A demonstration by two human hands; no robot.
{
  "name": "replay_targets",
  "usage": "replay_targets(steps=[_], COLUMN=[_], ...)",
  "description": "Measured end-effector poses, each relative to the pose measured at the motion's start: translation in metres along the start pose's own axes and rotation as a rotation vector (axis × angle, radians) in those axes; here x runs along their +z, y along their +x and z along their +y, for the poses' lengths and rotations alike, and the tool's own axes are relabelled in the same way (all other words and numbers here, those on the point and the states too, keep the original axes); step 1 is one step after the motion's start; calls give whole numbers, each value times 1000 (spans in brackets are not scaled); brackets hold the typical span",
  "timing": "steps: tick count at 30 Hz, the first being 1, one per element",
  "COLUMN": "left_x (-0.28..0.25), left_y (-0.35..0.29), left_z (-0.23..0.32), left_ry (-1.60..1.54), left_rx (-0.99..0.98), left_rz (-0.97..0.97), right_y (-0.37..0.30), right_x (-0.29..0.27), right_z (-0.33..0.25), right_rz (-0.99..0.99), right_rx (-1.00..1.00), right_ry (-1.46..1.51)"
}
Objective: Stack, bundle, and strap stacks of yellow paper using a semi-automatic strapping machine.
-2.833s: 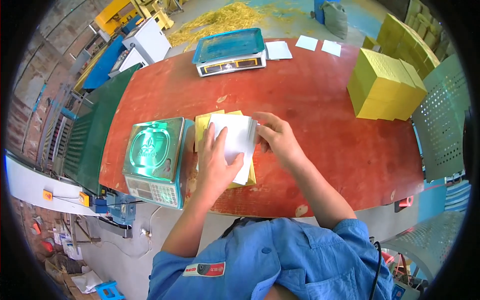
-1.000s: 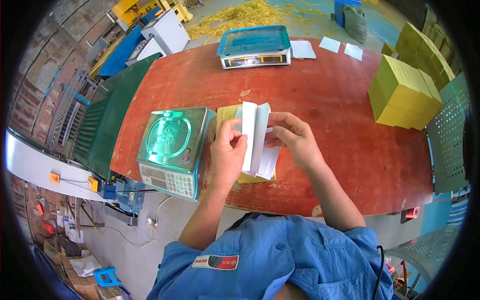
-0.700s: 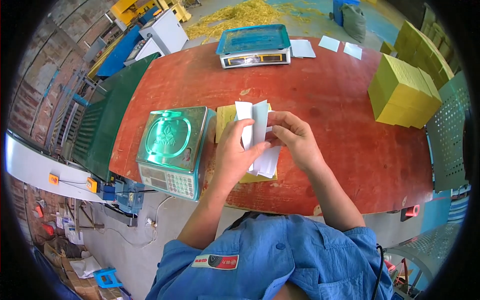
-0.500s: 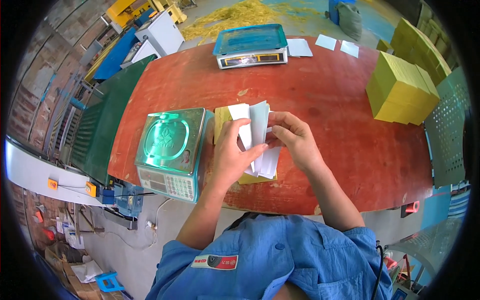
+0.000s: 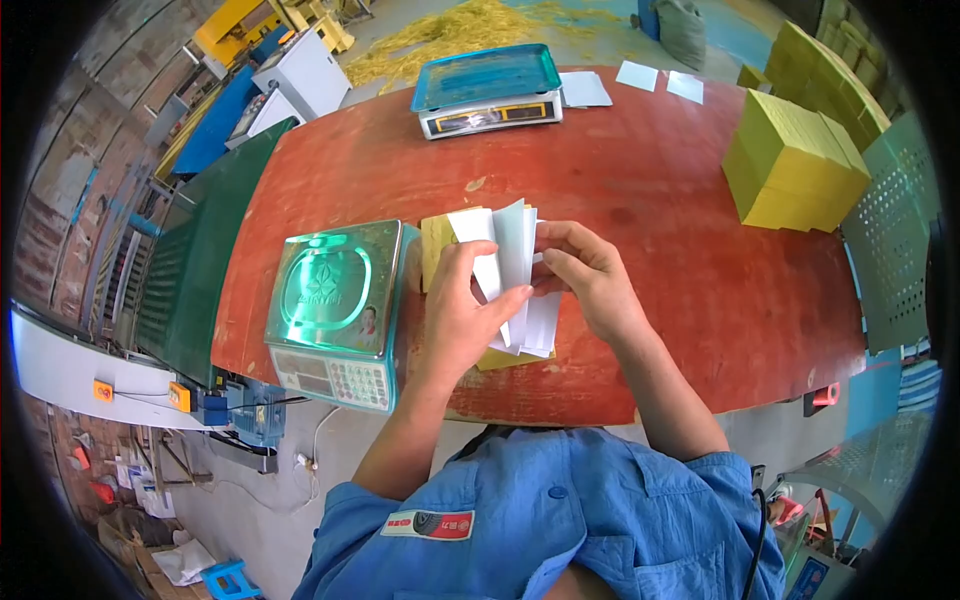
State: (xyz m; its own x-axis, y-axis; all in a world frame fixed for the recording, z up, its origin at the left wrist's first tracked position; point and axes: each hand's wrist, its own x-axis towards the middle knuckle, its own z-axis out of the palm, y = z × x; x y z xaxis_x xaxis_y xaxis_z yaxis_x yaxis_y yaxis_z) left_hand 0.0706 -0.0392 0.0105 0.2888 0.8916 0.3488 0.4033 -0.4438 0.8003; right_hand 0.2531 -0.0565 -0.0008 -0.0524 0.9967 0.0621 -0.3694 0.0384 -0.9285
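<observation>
A bundle of white paper sheets (image 5: 516,243) stands fanned between my hands, over a yellow paper stack (image 5: 437,240) on the red table. My left hand (image 5: 462,310) is closed round the near and left side of the sheets, its thumb pressed on their face. With thumb and fingertips, my right hand (image 5: 588,275) pinches the right edge of the sheets. How many sheets each hand grips is hidden. Left of my left hand stands a digital scale (image 5: 328,290) with a shiny metal plate and a keypad.
A second scale (image 5: 488,80) with a blue-green tray is at the table's far edge. Beside it lie pale paper sheets (image 5: 584,89). Yellow paper blocks (image 5: 795,160) are stacked at the right, near a perforated metal panel (image 5: 895,230). A green surface (image 5: 205,250) adjoins the table's left side.
The view has shifted slightly, so the table and scales sit a little further left. Both hands keep nearly the same hold on the paper sheets.
</observation>
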Motion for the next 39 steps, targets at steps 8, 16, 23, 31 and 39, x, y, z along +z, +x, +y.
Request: replay_targets(steps=[8,16,23,31,39], left_x=[-7,-8,-12,-30,-20], left_y=[-4,-9,-14,-21,-10], left_z=[0,-5,-8,15,76], left_ry=[28,-81,-150,-168,-444], left_rx=[11,-64,-88,6,92], left_rz=[-12,-21,13,216,116], right_y=[-5,-13,-11,-19,-50], right_x=[5,28,35,41,3], right_z=[9,-2,-1,-1,-9], right_rz=[293,174,187,352,520], right_rx=[-312,-303,-178,-313,-503], right_ry=[-423,-779,-834,-761,-581])
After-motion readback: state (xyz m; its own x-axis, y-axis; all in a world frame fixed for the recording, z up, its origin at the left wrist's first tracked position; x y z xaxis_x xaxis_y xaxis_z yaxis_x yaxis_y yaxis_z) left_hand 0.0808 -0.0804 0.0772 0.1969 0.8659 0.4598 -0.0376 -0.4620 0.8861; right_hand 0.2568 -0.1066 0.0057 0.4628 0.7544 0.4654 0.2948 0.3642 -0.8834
